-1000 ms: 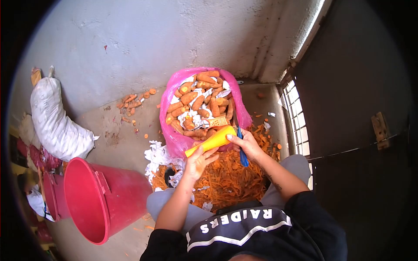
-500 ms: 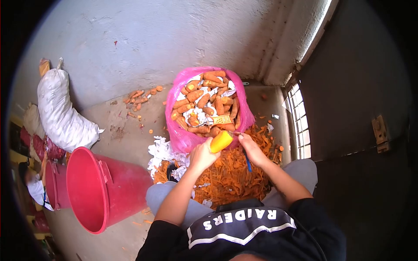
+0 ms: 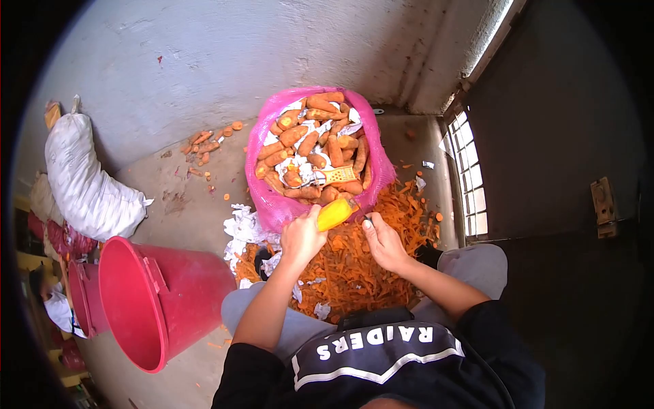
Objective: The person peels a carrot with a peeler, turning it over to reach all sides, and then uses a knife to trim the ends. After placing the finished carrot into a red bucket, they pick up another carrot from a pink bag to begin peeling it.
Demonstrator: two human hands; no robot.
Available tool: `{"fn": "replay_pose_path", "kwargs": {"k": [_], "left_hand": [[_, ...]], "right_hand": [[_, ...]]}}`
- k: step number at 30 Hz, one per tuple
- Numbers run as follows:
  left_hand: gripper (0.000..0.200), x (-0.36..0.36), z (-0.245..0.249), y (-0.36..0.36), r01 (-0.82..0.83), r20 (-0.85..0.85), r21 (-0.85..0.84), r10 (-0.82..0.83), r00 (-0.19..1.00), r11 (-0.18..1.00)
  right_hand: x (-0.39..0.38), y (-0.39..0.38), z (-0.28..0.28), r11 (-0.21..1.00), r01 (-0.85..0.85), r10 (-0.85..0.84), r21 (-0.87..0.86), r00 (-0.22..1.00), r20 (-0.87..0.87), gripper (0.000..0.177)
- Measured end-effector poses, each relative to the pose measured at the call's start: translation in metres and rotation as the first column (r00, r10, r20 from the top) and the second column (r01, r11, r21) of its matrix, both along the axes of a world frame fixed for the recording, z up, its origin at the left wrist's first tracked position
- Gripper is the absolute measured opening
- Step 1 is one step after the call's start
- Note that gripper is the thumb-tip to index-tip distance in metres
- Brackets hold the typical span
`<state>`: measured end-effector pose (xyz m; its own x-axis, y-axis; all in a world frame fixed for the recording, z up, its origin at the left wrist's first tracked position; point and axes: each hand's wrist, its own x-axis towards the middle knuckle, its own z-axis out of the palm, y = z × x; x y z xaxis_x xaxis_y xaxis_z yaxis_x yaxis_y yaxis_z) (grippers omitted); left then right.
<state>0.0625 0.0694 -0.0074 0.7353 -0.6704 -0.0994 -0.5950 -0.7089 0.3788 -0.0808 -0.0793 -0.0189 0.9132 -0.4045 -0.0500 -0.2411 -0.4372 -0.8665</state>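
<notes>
Clasping a likely stiff, slick carrot (image 3: pixel 334 214) by its near end, left hand (image 3: pixel 304 238) is facing right hand (image 3: pixel 385 245) gripping knife (image 3: pixel 368 217).

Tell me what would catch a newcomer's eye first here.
Probably the bright pink bag in the middle, full of orange carrots. In front of it, the left hand holds a vivid yellow vegetable, with a heap of orange peelings below. Then, at left, a big red bucket shows its open mouth.

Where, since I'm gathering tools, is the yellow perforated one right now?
In the head view, the yellow perforated tool lies on carrots in the pink bag's near half, right of crumpled white paper, just beyond the peeled carrot in the left hand.
</notes>
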Motion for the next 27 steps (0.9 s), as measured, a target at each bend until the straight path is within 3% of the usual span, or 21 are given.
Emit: {"fn": "replay_pose_path", "kwargs": {"k": [6, 11, 19, 27], "left_hand": [[0.049, -0.012, 0.001, -0.004, 0.073, 0.038, -0.16, -0.067, 0.997, 0.985], [0.051, -0.014, -0.018, -0.011, 0.053, -0.001, -0.27, -0.055, 0.998, 0.961], [0.039, -0.003, -0.005, -0.003, 0.118, 0.116, -0.13, -0.103, 0.988, 0.984], [0.036, -0.008, -0.006, -0.002, 0.183, 0.218, -0.095, -0.159, 0.963, 0.978]], "right_hand": [[0.009, 0.002, -0.017, 0.99, -0.043, 0.04, 0.137, 0.999, 0.025, 0.035], [0.009, 0.011, -0.004, 0.989, -0.082, 0.082, 0.125, 0.997, 0.003, 0.033], [-0.001, 0.013, 0.002, 0.981, -0.056, 0.059, 0.187, 0.998, -0.011, 0.035], [-0.002, 0.015, -0.009, 0.987, -0.057, 0.059, 0.153, 0.998, -0.008, 0.032]]}}
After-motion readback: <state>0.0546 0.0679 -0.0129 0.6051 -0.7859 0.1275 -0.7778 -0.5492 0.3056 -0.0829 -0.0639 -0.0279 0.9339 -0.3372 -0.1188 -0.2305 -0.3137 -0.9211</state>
